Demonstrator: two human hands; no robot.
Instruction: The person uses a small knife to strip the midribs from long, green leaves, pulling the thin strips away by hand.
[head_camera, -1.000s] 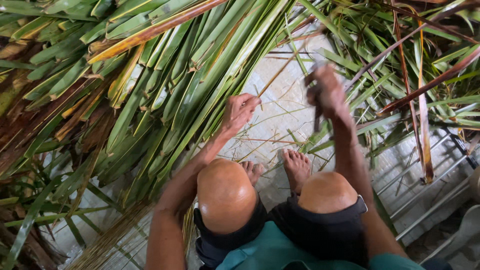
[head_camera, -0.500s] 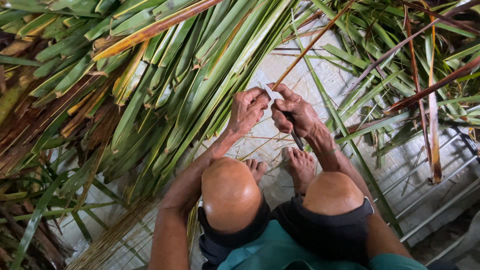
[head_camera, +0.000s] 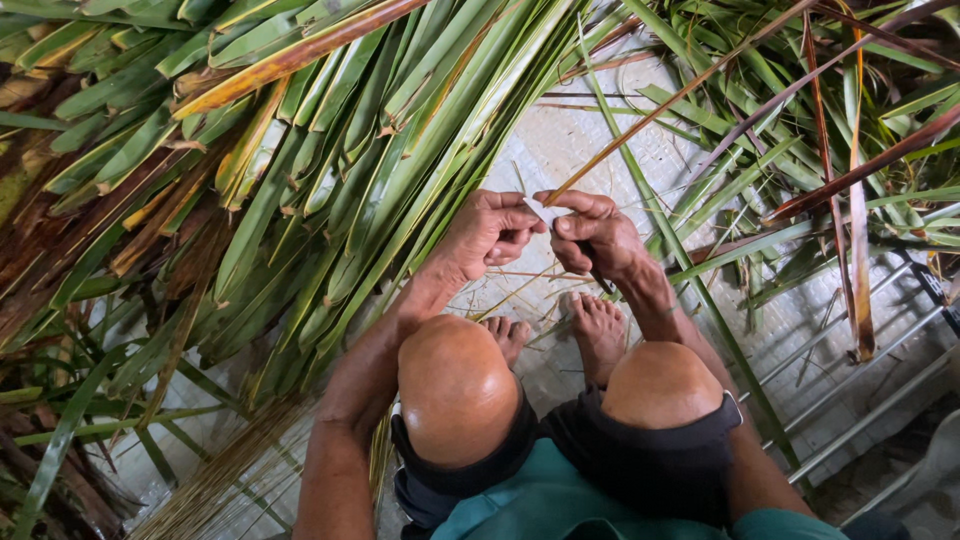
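- A thin brown leaf midrib (head_camera: 640, 125) runs from the hands up and to the right, crossing the pale floor and passing over the green leaves at the upper right
- Its lower end meets a small knife blade (head_camera: 546, 210), pale and narrow, that sits between the two thumbs in the middle of the view
- The right hand (head_camera: 597, 237) is clenched around the knife, thumb pressed along the top; a dark bit of the handle (head_camera: 603, 283) shows below the fist
- The left hand (head_camera: 487, 232) is closed in a pinch at the blade's tip, fingers curled under, touching the right hand's thumb
- Both hands hover above the person's two bare feet (head_camera: 597, 330), which rest flat on a woven pale mat (head_camera: 590, 140)
- The bent knees (head_camera: 455, 390) fill the lower middle, with dark shorts and a teal shirt (head_camera: 540, 500) beneath
- A thick heap of long green palm leaflets (head_camera: 330, 170) fans out to the left, just beside the left wrist, with browned and yellowed ones at the far left
- More loose green and reddish leaflets (head_camera: 830, 150) lie at the right
- Metal bars (head_camera: 860, 390) slant across the lower right corner
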